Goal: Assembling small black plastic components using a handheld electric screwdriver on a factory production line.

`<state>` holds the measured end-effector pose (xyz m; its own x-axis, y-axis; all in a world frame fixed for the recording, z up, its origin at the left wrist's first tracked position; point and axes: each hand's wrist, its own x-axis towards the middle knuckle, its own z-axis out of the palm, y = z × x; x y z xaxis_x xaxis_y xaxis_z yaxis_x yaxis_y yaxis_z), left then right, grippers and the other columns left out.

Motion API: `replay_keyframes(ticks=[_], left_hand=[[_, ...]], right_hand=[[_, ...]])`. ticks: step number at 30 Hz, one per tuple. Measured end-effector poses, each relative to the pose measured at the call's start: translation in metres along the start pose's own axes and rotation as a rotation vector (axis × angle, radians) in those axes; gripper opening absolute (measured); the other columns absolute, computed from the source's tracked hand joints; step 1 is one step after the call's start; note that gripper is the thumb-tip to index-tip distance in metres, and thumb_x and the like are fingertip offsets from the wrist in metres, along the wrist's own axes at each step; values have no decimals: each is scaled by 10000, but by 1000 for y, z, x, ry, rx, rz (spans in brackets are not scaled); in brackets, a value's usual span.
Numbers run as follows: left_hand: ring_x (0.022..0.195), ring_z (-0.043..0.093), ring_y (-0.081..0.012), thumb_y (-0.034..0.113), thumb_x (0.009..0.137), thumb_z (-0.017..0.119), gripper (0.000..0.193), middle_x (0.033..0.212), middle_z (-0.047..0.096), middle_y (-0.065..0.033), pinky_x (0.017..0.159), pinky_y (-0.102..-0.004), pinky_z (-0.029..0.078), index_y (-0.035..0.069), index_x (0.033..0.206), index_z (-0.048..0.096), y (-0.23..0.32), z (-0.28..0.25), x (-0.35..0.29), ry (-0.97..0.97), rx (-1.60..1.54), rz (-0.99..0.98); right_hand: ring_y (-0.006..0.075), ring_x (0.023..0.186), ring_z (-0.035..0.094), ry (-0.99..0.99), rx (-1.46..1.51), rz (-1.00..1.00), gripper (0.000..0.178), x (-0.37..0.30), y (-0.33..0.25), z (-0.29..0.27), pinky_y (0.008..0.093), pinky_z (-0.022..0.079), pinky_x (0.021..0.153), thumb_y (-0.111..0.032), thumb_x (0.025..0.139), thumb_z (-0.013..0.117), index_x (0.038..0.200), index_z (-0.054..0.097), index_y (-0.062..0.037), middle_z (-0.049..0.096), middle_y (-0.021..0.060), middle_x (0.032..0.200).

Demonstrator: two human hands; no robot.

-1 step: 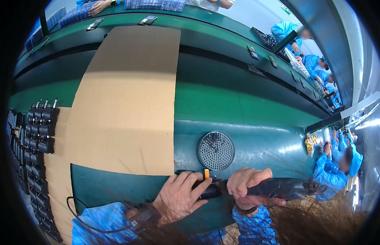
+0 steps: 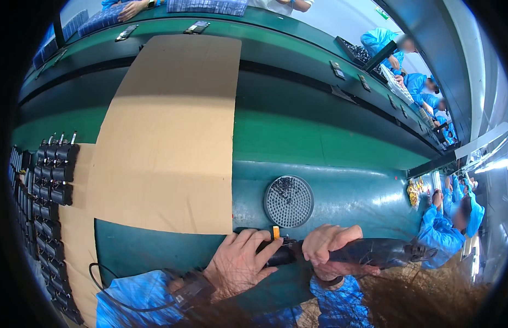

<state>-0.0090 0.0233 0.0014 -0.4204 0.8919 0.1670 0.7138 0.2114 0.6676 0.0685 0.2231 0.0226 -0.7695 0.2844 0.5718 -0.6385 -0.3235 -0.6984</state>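
Note:
My left hand [image 2: 240, 262] rests on a small black part, its fingers and thumb pressed round it. A short orange flex strip [image 2: 276, 233] stands up from that part, which is mostly covered by my fingers. My right hand [image 2: 330, 249] is wrapped around a black electric screwdriver [image 2: 368, 252], held nearly level with its narrow end against or close to the part; I cannot tell whether they touch. Just beyond my hands lies a round grey dish [image 2: 303, 217] of small pits, with small black screws [image 2: 286, 187] gathered toward its far side.
A large cardboard sheet [image 2: 166, 136] slopes across the green bench. Rows of black devices [image 2: 61, 172] stand at the left. Phone-like boards [image 2: 196, 27] lie along the far rail. Co-workers in blue [image 2: 442, 224] sit at the right, near small yellow parts [image 2: 414, 192].

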Motion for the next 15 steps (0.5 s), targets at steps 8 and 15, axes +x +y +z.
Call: replay_keyframes(ticks=[8,15], left_hand=[[1162,543,-234,342,810,819,666,1245,556,-58,921,-391,458,112,1395,598,0,-1,-2,3,21,-5],[1208,523,-255,379,843,791,670,1289,536,-83,970,-405,460,92,1408,575,0,-5,-3,-21,41,-10]], right_hand=[[204,546,562,-19,40,-1,862,-2,8,0,357,492,481,-829,820,598,987,517,13,547,92,635],[194,512,547,-45,3,10,838,-1,6,0,350,484,454,-831,832,578,948,525,-2,557,85,626]])
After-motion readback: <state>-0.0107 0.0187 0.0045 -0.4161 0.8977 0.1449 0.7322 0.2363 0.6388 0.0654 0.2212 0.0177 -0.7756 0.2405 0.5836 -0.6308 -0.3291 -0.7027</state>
